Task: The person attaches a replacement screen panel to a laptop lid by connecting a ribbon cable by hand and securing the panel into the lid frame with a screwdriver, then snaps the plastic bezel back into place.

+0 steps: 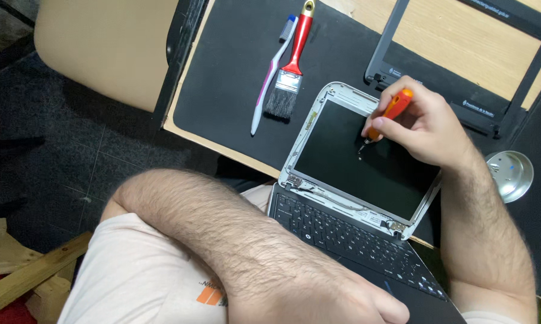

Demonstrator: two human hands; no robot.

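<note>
A small black laptop (342,231) lies open, its base hanging over the table's edge toward my lap. Its dark screen (366,159) sits in a bare white frame with the front bezel off. My right hand (429,126) grips an orange-handled screwdriver (392,110), with the tip down on the upper middle of the screen. My left forearm crosses my body, and my left hand (336,303) rests on the laptop's base below the keyboard, fingers curled over it. The bottom edge of the view cuts that hand off.
The removed black bezel (462,54) lies on the wooden table at the upper right. A red-handled paintbrush (290,66) and a white toothbrush (270,75) lie on a black mat (228,78). A metal bowl (510,174) sits at the right. A beige chair (102,48) stands at the upper left, wood pieces (24,270) at the lower left.
</note>
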